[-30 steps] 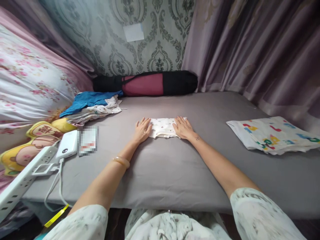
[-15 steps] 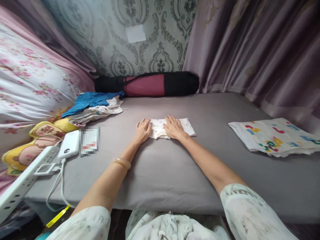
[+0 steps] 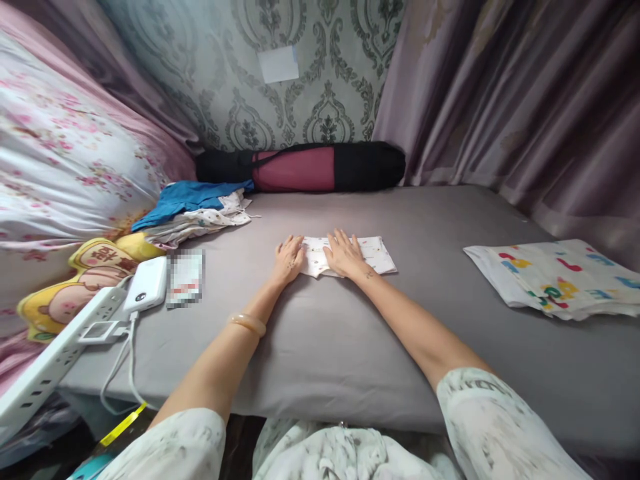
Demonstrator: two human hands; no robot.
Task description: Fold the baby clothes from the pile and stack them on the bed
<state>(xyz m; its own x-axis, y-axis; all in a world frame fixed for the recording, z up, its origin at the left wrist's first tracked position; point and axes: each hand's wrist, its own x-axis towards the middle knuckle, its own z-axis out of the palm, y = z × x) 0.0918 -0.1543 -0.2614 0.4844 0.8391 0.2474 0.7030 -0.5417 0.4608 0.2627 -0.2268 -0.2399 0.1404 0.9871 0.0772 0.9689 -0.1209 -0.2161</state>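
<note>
A white garment with a small print (image 3: 376,255) lies folded flat on the grey sheet (image 3: 320,340). On its left end rests my left hand (image 3: 290,259), palm down with the fingers extended. My right hand (image 3: 345,253) lies flat across the garment's middle, its fingers spread. Neither hand grips the cloth. Parts of the garment under both palms are hidden.
Folded cloth with colourful prints (image 3: 565,273) lies at right. At left are a blue garment (image 3: 193,198) on patterned clothes, a white power bank (image 3: 146,283), a power strip (image 3: 55,363) and a yellow cushion (image 3: 60,303). A black and red bag (image 3: 295,168) lines the wall.
The whole view has shifted slightly, so most things appear a little further right. My right hand has slid slightly left over the garment; my left hand stays on its left end.
</note>
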